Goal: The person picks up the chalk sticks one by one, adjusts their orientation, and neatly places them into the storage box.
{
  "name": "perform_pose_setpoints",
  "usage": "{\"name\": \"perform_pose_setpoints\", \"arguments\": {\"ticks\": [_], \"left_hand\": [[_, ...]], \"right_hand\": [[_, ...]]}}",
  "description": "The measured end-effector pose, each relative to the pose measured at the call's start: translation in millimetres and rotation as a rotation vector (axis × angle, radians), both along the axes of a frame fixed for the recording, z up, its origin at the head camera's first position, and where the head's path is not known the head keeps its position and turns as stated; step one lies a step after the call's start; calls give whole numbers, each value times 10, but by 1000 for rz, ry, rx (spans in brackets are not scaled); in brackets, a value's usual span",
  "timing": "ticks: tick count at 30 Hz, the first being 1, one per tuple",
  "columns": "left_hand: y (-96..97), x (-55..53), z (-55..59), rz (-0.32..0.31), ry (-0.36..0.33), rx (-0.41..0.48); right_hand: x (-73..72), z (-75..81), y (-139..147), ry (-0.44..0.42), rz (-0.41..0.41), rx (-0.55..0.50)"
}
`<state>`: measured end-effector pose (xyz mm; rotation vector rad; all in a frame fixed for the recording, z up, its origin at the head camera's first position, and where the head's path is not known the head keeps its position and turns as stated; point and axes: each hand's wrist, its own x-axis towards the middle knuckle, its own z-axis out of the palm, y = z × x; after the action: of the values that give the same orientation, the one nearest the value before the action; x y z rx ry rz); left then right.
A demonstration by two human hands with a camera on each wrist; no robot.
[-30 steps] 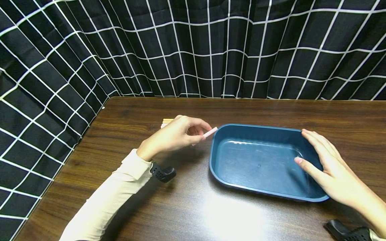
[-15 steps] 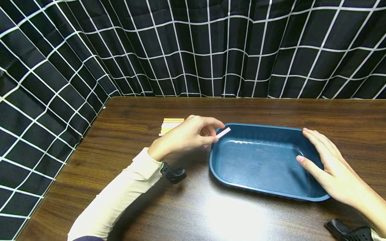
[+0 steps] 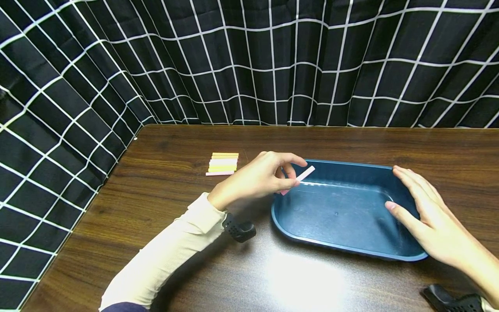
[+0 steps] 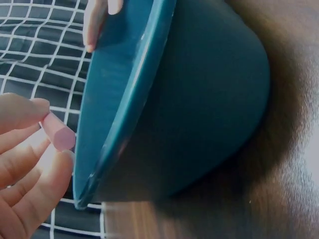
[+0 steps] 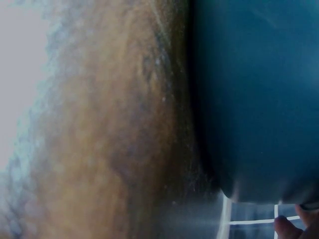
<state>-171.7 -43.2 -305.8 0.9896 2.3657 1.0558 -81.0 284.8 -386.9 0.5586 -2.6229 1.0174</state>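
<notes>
My left hand pinches a pink chalk stick between thumb and fingers, above the left end of a blue plastic basin. In the left wrist view, the round end of the chalk points toward the camera, beside the basin's rim. At the basin's right end, my right hand rests on the rim with fingers extended and its thumb over the inside. Only fingertips of that hand show in the right wrist view, past the basin's outer wall.
Several chalk sticks in yellow, orange, white and pink lie in a row on the wooden table, left of the basin. A black curtain with a white grid hangs behind and along the left side.
My left hand has moved right with the pink chalk, from outside the basin to over its left end. The row of chalk has come into view. My right hand stays nearly still.
</notes>
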Motion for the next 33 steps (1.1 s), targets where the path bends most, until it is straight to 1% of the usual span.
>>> {"name": "perform_pose_setpoints", "arguments": {"ticks": [7,9,14,19,25,33], "left_hand": [[96,19,-28,14,-56,56],[122,23,-40,18,-64,67],[179,25,-69,20,-57,83],[240,35,-95,33,-71,104],[327,64,-129,52,-99,93],[460,65,-195,94,-90,90]], "right_hand": [[1,-2,4,1,-2,4],[1,-5,4,4,0,4],[-3,-4,2,13,2,2],[-9,2,1,11,-3,3],[-9,0,-6,11,-7,5],[-6,-1,-4,2,-9,0]]}}
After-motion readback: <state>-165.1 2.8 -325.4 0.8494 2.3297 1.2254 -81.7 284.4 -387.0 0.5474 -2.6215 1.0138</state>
